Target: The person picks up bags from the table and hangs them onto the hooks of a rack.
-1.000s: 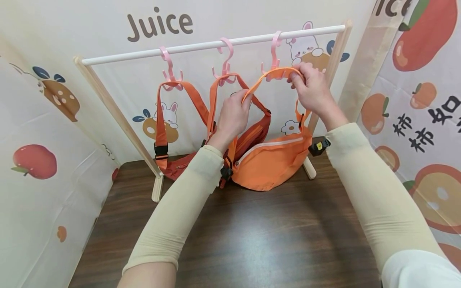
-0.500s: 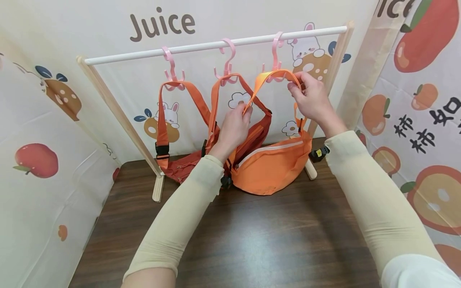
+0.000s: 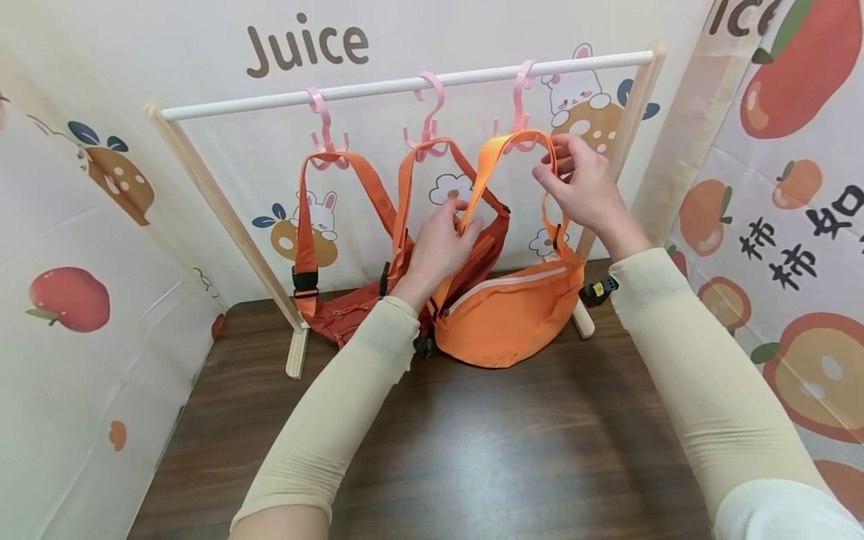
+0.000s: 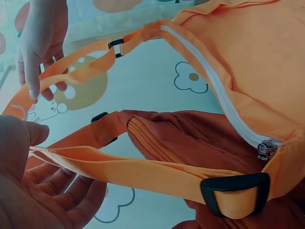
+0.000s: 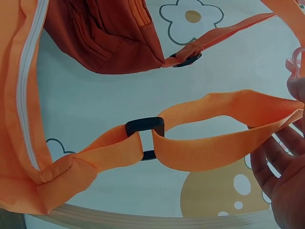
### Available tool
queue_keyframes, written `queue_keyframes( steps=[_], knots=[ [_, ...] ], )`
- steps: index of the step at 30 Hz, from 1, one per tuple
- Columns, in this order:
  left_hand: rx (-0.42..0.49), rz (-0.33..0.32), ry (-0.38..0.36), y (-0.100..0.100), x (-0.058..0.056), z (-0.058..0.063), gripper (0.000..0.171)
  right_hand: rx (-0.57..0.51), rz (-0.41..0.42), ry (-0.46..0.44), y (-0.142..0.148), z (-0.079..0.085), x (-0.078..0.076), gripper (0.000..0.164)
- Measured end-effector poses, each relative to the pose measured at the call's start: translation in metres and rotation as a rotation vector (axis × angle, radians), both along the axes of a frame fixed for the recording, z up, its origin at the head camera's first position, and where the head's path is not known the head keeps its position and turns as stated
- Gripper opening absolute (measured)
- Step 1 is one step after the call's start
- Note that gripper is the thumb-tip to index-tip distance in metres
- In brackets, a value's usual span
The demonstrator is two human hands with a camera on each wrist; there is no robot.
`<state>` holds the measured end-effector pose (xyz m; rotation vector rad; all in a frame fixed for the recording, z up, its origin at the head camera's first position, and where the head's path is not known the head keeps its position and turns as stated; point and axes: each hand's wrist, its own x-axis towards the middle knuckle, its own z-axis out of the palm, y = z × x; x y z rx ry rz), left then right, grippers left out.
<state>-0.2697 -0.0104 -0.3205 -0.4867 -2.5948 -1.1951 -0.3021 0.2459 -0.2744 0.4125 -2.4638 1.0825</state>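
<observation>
My left hand (image 3: 442, 244) loosely holds the left side of the strap (image 3: 491, 157) of an orange waist bag (image 3: 509, 319); in the left wrist view the strap runs between thumb and fingers. My right hand (image 3: 583, 180) has thumb and fingers around the strap's right side. The top of the strap arches over the prongs of the right-hand pink hook (image 3: 520, 101). Below, the bag hangs low by the tabletop, its white zipper (image 3: 509, 279) facing up. Black buckles (image 5: 145, 126) join strap and bag.
Two red waist bags hang by orange straps from the left pink hook (image 3: 322, 120) and the middle pink hook (image 3: 430, 112). A white rod (image 3: 398, 86) on wooden legs carries the hooks above a dark wooden table (image 3: 486, 450). Printed cloth stands behind and beside it.
Both hands have sunk a little along the strap and their fingers have loosened. The strap's arch has narrowed over the right hook, and the orange bag has dropped slightly.
</observation>
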Motion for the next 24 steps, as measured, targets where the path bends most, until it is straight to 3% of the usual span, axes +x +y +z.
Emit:
queue_keyframes(
  steps=[11,24],
  knots=[
    [-0.01,0.002,-0.019,-0.002,0.007,-0.009,0.059,-0.035,0.005,-0.046,-0.001,-0.006,0.003,0.064],
    [-0.045,0.025,0.014,-0.012,0.023,-0.019,0.071,-0.055,-0.025,0.067,0.002,-0.014,0.024,0.07]
  ],
)
